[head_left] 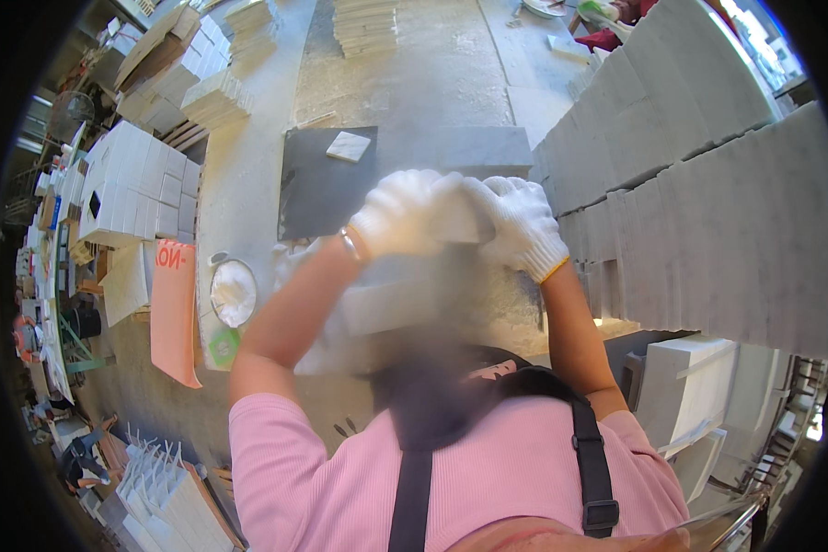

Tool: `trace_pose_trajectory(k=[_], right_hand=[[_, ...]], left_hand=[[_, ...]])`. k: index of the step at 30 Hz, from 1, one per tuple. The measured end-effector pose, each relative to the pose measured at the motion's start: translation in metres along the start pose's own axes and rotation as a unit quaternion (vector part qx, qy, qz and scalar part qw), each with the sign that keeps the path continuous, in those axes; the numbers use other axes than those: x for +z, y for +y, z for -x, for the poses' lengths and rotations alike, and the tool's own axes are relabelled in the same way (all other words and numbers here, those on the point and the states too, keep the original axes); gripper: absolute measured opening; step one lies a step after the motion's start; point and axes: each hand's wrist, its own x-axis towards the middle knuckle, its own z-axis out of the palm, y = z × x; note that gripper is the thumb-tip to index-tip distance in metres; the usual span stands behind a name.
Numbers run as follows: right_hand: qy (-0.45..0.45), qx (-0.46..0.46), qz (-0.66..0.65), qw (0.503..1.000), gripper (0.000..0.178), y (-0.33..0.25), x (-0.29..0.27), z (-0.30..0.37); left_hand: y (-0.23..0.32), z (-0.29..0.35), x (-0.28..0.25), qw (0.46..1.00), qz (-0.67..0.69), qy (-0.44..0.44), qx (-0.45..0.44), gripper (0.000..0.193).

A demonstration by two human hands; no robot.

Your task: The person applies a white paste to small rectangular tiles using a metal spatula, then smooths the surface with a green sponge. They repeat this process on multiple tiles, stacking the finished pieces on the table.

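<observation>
Gloves on both hands. My left hand point(397, 213) and right hand point(519, 224) meet above the bench point(248, 184), fingers curled shut on one white tile point(458, 221) held between them. Dark slab point(317, 189) lies just beyond, a small white tile piece point(348, 146) on it. Grey tile stacks point(708, 184) stand at my right; white bowl point(233, 292) at my left.
</observation>
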Motion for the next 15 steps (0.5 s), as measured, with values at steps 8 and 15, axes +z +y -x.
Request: trace_pose_trajectory(k=[8,15], right_hand=[[0.068,0.037,0.014,0.997,0.072,0.025,0.016,-0.003],[0.108,0.193,0.035,0.975,0.076,0.027,0.047,0.026]], left_hand=[[0.004,-0.023,0.036,0.992,0.038,0.115,-0.028,0.06],[-0.005,-0.009,0.062,0.976,0.011,0.218,-0.003,0.085]])
